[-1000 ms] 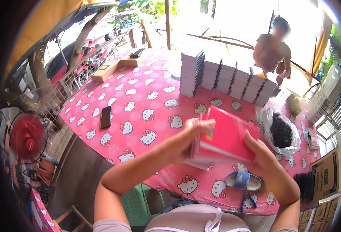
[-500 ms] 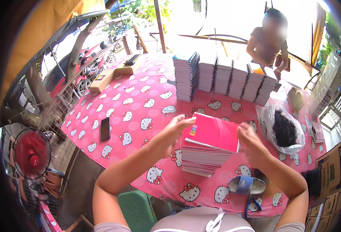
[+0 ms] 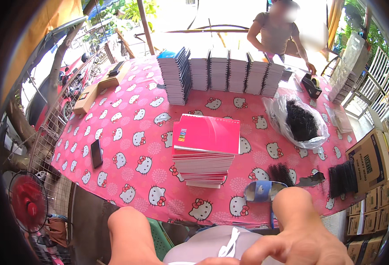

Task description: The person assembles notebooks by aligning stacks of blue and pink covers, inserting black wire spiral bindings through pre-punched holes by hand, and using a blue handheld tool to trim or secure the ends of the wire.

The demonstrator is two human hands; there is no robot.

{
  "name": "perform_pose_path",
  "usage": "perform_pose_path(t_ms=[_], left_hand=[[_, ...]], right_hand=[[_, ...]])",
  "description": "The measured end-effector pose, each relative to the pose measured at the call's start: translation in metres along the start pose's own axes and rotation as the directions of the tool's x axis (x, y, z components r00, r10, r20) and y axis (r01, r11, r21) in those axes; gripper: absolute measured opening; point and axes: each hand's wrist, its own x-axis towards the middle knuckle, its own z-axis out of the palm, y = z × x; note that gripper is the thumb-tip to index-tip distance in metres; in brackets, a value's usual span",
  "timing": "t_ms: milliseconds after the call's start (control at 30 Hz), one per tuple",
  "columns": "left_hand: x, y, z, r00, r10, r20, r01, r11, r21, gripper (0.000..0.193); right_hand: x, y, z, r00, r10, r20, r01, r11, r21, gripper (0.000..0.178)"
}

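Observation:
My right hand [image 3: 304, 247] is close in front of my body at the lower edge, seen from its back. Its fingers point left, with their tips cut off by the edge. Only a sliver of what looks like my left hand [image 3: 221, 262] shows at the bottom; my bent left arm [image 3: 130, 234] is beside it. Neither hand touches the stack of pink-covered notebooks [image 3: 210, 137], which stands on the table with punched holes along its far edge. Nearest my right arm lies a blue slipper [image 3: 259, 193]. Whether either hand holds anything is hidden.
Several stacks of spiral-bound notebooks [image 3: 218, 70] line the far side of the pink table [image 3: 152, 128]. A plastic bag of black coils [image 3: 302, 121], loose black coils [image 3: 342, 179] and a carton [image 3: 368, 161] are right. A phone [image 3: 97, 153] lies left. A person [image 3: 276, 31] reaches toward a tape dispenser [image 3: 311, 86].
Both my hands have left the sides of the pink notebook stack and drawn back toward my body. The view has shifted. Across the table, the person now stretches an arm to the tape dispenser.

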Motion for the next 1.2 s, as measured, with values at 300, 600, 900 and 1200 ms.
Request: perform_pose_path(t_ms=[300, 600, 900, 1200], left_hand=[[-0.019, 0.035, -0.002, 0.988, -0.144, 0.054, 0.141, 0.989, 0.048, 0.054], [-0.008, 0.115, -0.007, 0.864, -0.503, 0.030, 0.489, 0.851, 0.191, 0.022], [0.005, 0.065, -0.081, 0.765, -0.531, 0.364, 0.348, 0.817, 0.459, 0.027], [0.032, -0.004, -0.191, 0.764, -0.598, -0.243, 0.219, -0.114, 0.969, 0.036]], right_hand=[[0.030, 0.036, 0.016, 0.811, -0.585, 0.029, 0.551, 0.779, 0.298, 0.029], [0.024, 0.060, -0.075, 0.861, -0.277, 0.428, 0.438, 0.830, -0.344, 0.043], [-0.135, 0.223, -0.186, 0.609, 0.675, -0.417, -0.507, -0.073, -0.859, 0.054], [-0.057, 0.291, -0.157, 0.661, 0.582, -0.473, -0.748, 0.458, -0.481, 0.027]])
